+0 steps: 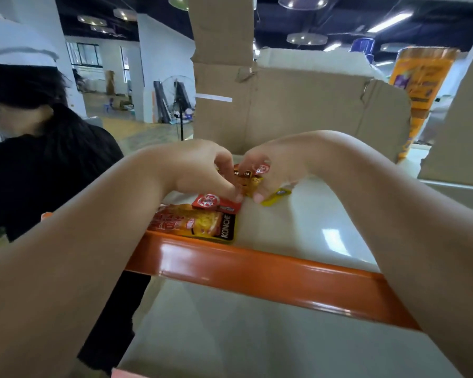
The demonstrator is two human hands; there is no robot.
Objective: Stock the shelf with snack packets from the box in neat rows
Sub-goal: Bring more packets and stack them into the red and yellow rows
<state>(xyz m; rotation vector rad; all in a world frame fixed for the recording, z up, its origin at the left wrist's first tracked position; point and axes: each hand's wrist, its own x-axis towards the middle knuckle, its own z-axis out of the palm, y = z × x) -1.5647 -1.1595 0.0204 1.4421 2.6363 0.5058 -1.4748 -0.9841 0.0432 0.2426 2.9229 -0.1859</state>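
- Bystander in black (52, 159): far left, apart from the shelf, no part in the step.
- Laid packet (197, 223): flat on the shelf just behind the orange rail (257, 271), long side along it; usable as the reference for the row.
- Red-ended packet (216, 203): just behind the laid packet, touching the left thumb.
- Left hand (200, 170): fingers curled, pinching one end of the held packet (247, 177).
- Held packet: between both hands, low over the shelf and tilted; contact with the surface not discernible.
- Right hand (279, 170): fingers curled round the other end of the same packet; yellow packet end (276, 196) showing beneath, whether separate or not unclear.
- Shelf (311, 227): white surface extending right, room for further rows.
- Box (311, 105): cardboard, behind the hands, flaps raised.
- Technique, as judged: square the held packet to the rail, butt against its neighbour, lower flat, release both hands together to avoid skewing the row.
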